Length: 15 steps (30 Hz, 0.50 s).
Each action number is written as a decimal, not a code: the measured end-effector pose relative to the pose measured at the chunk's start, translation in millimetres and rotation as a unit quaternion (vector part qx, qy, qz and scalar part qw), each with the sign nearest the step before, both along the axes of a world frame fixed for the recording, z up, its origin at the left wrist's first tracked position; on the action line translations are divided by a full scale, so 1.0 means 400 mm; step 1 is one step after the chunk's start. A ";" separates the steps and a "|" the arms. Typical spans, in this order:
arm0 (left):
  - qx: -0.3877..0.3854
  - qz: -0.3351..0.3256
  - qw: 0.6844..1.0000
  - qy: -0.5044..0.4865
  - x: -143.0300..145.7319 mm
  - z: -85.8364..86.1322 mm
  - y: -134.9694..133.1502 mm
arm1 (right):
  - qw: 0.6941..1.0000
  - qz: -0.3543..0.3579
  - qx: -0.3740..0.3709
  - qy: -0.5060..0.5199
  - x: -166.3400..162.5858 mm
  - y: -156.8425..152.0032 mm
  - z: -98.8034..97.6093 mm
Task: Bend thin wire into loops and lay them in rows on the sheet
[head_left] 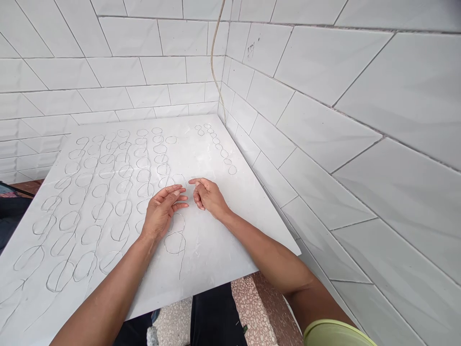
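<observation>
My left hand [163, 209] is over the middle of a white board [230, 230], thumb and forefinger pinched at the edge of a ring of thin dark strand; its other fingers stretch out to the right. Facing it, slightly apart, my right hand [209, 196] has its forefinger pointing left, with the thumb and remaining fingers curled in. Anything within that grip is too fine to make out. Below my left hand lie two linked rings [165, 242] of the same wire-like strand, with a loose tail [180, 266] running towards the front edge. My left hand partly hides this row.
Several rows of similar rings [74, 279] cover the board's left side, and a short chain of smaller rings [217, 141] lies at the far right. White tiled walls [309, 110] border the back and right. A cable [212, 53] hangs in the corner.
</observation>
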State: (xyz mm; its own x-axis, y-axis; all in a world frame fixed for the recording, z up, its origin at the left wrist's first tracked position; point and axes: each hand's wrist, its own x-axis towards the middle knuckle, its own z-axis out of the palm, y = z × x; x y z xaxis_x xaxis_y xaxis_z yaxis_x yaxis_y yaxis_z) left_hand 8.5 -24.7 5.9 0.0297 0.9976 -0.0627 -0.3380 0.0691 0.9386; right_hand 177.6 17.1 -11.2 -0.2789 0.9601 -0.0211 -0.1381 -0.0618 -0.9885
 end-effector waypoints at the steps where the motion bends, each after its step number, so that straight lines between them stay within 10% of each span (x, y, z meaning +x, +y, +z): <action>1: 0.001 -0.004 1.000 0.013 0.004 -0.001 -0.002 | 1.000 0.000 0.002 -0.007 -0.002 -0.004 0.003; 15: -0.013 0.034 0.998 0.049 0.008 -0.019 0.002 | 0.987 0.051 0.059 -0.144 -0.023 -0.029 -0.008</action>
State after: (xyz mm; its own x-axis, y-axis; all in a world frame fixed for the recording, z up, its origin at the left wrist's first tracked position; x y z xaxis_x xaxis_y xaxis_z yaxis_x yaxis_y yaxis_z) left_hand 11.6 -24.0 -1.7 -0.0455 0.9950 -0.0884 -0.2501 0.0743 0.9654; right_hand 168.2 5.6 -14.4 -0.3726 0.9280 -0.0038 0.1503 0.0563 -0.9870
